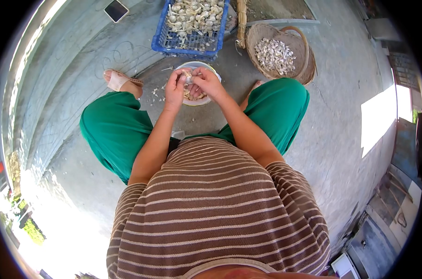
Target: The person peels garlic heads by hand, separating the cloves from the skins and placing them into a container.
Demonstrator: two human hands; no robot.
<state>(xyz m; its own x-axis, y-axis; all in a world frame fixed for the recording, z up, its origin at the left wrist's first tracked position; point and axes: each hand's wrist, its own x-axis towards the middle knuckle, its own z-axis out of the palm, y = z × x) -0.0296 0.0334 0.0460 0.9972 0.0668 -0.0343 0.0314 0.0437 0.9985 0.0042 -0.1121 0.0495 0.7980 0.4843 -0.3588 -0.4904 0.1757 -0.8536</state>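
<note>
Both of my hands meet over a white bowl [205,102] on the floor, with a garlic bulb [188,76] pinched between them. My left hand [175,87] grips the bulb from the left, fingers curled around it. From the other side, the fingers of my right hand [207,83] press on the same bulb. Papery skins and bits of garlic [192,96] lie in the bowl under my hands. Part of the bulb is hidden by my fingers.
Beyond the bowl stands a blue plastic crate [211,52] of whole garlic bulbs. A wicker basket [308,69] holds loose cloves at right, beside a straw bundle [241,21]. A dark-screened device [116,10] lies at upper left. My feet flank the bowl.
</note>
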